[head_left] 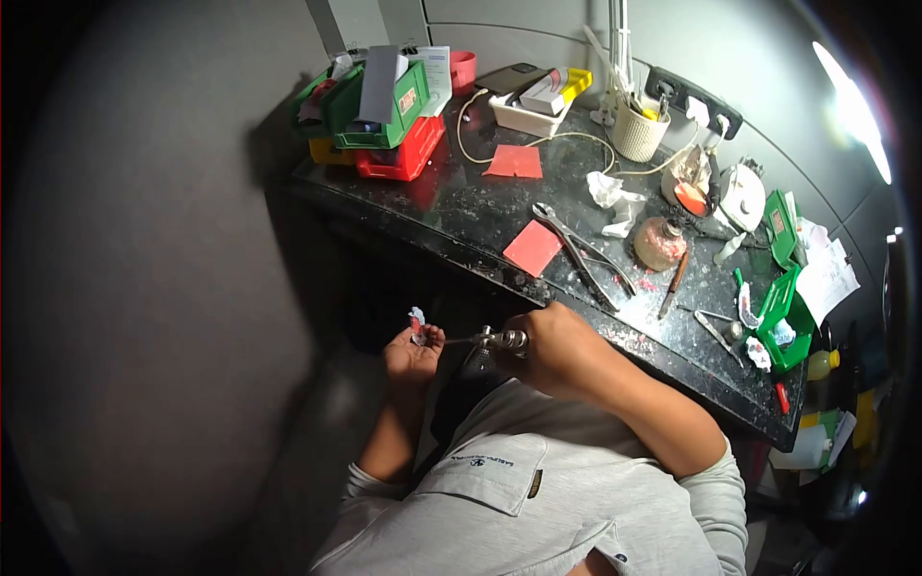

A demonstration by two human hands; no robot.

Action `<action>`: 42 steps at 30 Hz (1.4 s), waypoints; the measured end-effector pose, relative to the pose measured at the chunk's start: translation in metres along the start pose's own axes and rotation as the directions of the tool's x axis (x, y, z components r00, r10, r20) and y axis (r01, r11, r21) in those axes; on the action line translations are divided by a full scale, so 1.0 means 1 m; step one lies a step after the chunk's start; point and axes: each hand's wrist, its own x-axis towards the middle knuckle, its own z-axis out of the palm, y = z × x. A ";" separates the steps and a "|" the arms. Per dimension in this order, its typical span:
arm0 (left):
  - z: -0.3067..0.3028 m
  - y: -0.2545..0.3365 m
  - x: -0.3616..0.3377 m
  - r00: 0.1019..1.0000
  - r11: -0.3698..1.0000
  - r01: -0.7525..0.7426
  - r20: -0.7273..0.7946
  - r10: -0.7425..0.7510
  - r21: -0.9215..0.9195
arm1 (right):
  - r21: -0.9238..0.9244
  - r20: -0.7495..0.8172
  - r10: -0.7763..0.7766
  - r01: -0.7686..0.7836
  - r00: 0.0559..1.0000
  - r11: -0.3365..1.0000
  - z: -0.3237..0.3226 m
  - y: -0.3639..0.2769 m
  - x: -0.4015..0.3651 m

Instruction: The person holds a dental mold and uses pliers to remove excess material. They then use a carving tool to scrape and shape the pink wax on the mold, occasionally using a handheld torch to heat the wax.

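Silver tool in the right hand, its thin tip pointing at a small pale piece in the left hand.
The right grip is wrapped around the tool; the left grip, palm up, pinches the piece between its fingers. Both hands are in front of the black bench, off its edge. On it lie two pink sheets, with big pliers next to the nearer one. A round jar stands near the pliers, and a red bin sits at the left end.
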 end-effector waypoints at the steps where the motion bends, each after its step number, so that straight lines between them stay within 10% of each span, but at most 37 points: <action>1: 0.002 -0.003 -0.001 1.000 0.999 -0.022 0.000 0.022 0.044 | 0.028 0.029 -0.017 0.016 0.999 0.999 0.000 0.002 -0.001; 8: 0.011 -0.014 -0.011 0.978 0.995 0.016 0.205 -0.036 0.097 | 0.035 -0.025 -0.044 0.045 0.999 0.998 0.008 0.004 0.001; 20: 0.023 -0.020 -0.019 0.970 0.993 0.080 0.221 -0.097 0.085 | -0.069 0.099 0.024 -0.017 0.995 0.997 0.001 0.008 0.005; 24: 0.037 -0.030 -0.027 0.996 0.978 -0.082 0.059 0.072 0.191 | 0.041 -0.111 0.037 -0.033 0.993 0.999 -0.010 0.015 -0.001; 27: 0.043 -0.034 -0.028 0.954 0.794 -0.295 0.209 0.215 0.532 | 0.058 -0.114 0.043 -0.037 0.993 0.998 -0.020 0.012 -0.006; 32: 0.029 -0.043 -0.022 0.622 -0.282 -0.631 0.688 0.374 0.723 | 0.011 -0.139 0.028 -0.027 0.990 1.000 -0.012 0.015 -0.009; 42: 0.043 -0.046 -0.035 0.536 -0.451 -0.654 0.793 0.290 0.607 | 0.019 -0.196 0.074 -0.072 0.978 0.997 -0.002 0.017 -0.008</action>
